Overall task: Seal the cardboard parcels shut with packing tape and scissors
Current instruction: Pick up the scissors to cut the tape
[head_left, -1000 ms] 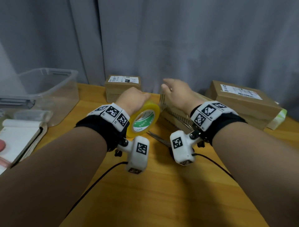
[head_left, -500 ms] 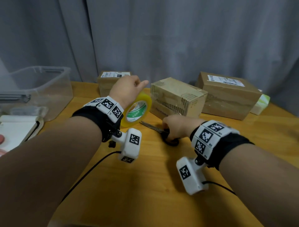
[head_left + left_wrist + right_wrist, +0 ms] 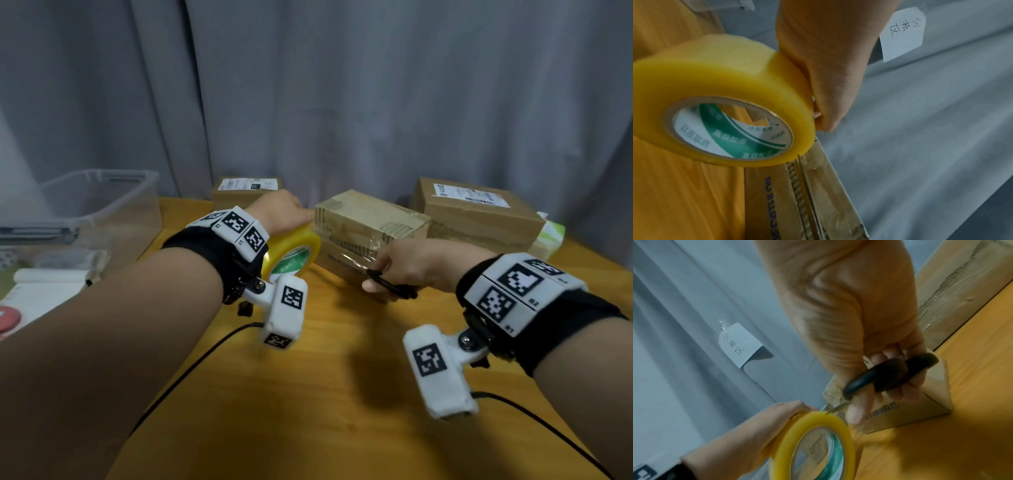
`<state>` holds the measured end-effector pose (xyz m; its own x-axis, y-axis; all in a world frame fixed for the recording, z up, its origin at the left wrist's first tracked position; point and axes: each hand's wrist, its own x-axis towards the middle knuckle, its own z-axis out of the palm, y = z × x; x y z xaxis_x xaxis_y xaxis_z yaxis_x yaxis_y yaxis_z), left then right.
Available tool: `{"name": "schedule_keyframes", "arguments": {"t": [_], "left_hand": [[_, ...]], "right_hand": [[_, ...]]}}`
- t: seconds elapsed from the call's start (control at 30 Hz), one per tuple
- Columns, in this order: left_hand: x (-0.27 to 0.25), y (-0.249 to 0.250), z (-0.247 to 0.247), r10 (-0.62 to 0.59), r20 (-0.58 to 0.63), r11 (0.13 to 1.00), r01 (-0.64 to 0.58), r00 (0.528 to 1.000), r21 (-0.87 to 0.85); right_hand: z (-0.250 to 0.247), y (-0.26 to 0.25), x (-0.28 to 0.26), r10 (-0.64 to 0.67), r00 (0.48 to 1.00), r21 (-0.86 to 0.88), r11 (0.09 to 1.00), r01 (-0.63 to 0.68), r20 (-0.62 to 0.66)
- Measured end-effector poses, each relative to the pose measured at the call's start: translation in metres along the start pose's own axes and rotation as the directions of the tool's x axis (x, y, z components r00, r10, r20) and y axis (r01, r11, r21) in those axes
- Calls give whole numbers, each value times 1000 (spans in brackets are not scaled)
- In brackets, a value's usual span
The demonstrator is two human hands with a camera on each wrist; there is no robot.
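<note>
Seen from above, a person's left hand [image 3: 279, 214] grips a roll of yellow packing tape [image 3: 291, 251], holding it on edge against the left end of the middle cardboard parcel [image 3: 370, 222] on a wooden table [image 3: 325, 394]. Their right hand [image 3: 416, 269] curls around the black handles of the scissors [image 3: 888, 376], blades pointing at the roll. Two labelled parcels [image 3: 476, 212] sit behind, near a grey curtain [image 3: 342, 85].

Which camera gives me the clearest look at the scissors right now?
The right wrist view: the right hand grips the scissors by their black handles, blade tips reaching the tape roll. The head view shows only the handles, small under the fingers. The left wrist view shows just thin blades along the box.
</note>
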<state>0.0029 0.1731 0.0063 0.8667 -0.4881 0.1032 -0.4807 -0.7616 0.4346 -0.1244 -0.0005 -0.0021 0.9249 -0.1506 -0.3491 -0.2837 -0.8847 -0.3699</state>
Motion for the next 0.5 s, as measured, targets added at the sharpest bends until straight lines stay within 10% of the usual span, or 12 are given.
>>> {"name": "schedule_keyframes", "arguments": {"t": [0.2, 0.5], "left_hand": [[8, -5, -3, -71, 95, 997, 67, 993, 44], [30, -3, -8, -146, 190, 985, 124, 971, 124]], "right_hand": [[-5, -1, -5, 25, 991, 418, 905, -79, 133], [0, -26, 24, 58, 983, 506, 851, -140, 175]]}}
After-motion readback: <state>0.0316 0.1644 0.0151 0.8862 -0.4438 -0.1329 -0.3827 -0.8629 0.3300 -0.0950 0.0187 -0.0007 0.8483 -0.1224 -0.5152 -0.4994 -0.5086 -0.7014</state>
